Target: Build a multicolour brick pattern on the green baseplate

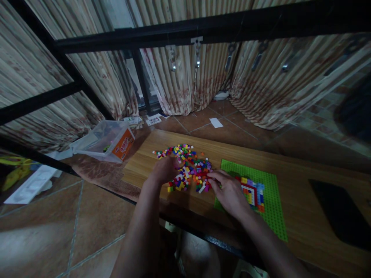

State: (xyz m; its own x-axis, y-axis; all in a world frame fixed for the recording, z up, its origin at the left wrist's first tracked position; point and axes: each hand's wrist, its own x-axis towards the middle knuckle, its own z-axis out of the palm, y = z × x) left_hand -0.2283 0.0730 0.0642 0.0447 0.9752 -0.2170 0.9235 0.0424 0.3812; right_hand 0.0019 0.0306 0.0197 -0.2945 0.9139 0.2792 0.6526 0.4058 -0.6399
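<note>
A pile of small, many-coloured toy building bricks (185, 152) is spread over the wooden table top. My left hand (165, 170) is at the pile's left side, its back towards me; its fingers are mostly hidden, and whether they hold anything does not show. To the right, my right hand (230, 192) reaches in with thumb and forefinger pinched at the end of a red brick (203, 174). Partly beneath that hand lies a green studded baseplate (274, 208). On it sits a flat build of coloured bricks (255, 193) with a red frame shape, its left part covered by my hand.
A clear plastic box (101, 135) with an orange label stands beyond the table's left end. A dark flat panel (340, 212) lies on the table (301, 193) at right. Black metal bars (185, 36) cross above, before striped curtains. A white card (216, 122) is on the tiled floor.
</note>
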